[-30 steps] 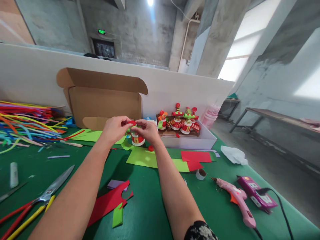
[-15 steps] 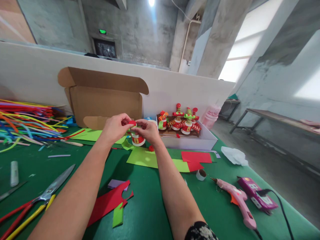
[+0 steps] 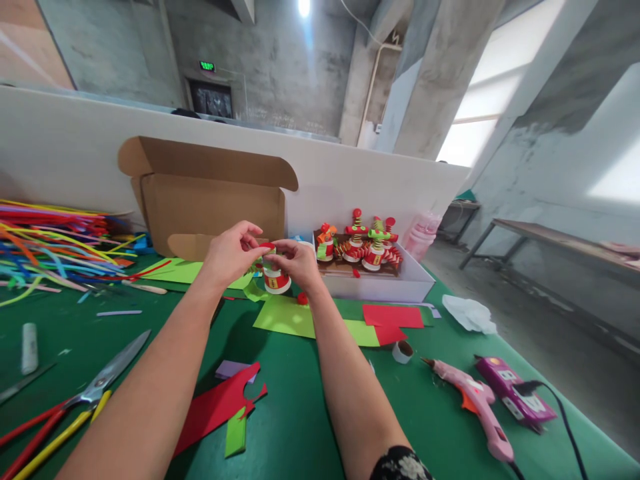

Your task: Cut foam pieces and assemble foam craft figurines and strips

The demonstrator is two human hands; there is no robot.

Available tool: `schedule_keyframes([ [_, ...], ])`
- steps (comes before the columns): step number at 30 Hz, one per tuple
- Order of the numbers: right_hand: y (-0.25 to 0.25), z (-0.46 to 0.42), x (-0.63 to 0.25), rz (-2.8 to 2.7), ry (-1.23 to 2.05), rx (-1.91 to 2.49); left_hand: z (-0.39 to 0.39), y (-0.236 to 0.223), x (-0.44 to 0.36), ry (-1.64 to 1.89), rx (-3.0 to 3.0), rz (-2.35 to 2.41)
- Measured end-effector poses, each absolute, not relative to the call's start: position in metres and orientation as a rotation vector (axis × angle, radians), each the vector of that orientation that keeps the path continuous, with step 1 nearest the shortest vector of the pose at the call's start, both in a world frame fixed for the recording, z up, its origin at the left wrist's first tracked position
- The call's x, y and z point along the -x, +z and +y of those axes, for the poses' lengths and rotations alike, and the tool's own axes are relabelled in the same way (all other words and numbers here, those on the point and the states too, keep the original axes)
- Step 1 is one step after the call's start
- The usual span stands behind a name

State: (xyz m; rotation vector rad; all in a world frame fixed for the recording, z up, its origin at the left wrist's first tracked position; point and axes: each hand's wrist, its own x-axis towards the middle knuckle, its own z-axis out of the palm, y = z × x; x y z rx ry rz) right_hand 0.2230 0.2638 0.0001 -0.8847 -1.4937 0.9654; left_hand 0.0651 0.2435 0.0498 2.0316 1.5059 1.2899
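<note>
My left hand [image 3: 231,257] is closed, pinching a small red paper disc [image 3: 268,246] between thumb and fingertips. Facing it, my right hand [image 3: 299,263] is closed too, its fingers around the greenish top part of a paper cup figure just under the disc. The paper cup [image 3: 277,283], white with a red band and a yellow label, stands upright below the hands. Fingers hide most of the figure's upper part. In front of the cup lies a yellow-green paper sheet [image 3: 285,320] with a small red ball [image 3: 303,299] on it.
Several finished figures stand in a white box [image 3: 385,288] behind right. A pink glue gun [image 3: 473,393] and purple power strip [image 3: 515,392] lie right; scissors [image 3: 107,373] and pipe cleaners [image 3: 55,247] left. Red paper scraps [image 3: 215,407] lie in front; an open cardboard box [image 3: 210,207] stands behind.
The red disc has tilted flatter and shifted slightly right, onto the top of the cup figure. My left fingers have spread and lifted a little; my right hand stays almost in place.
</note>
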Motion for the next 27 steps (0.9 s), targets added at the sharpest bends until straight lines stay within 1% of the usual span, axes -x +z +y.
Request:
schedule_keyframes([
  [9,-0.001,0.265,-0.225,-1.428,1.021,0.861,0.242,0.053,-0.060,1.341,-1.933,1.410],
  [21,-0.002,0.264,-0.227,-1.469,0.979,0.803,0.246,0.040,-0.078,1.367,-1.430,1.141],
  [27,0.002,0.260,-0.227,-1.458,1.066,0.766,0.247,0.039,-0.080,1.429,-1.366,1.079],
])
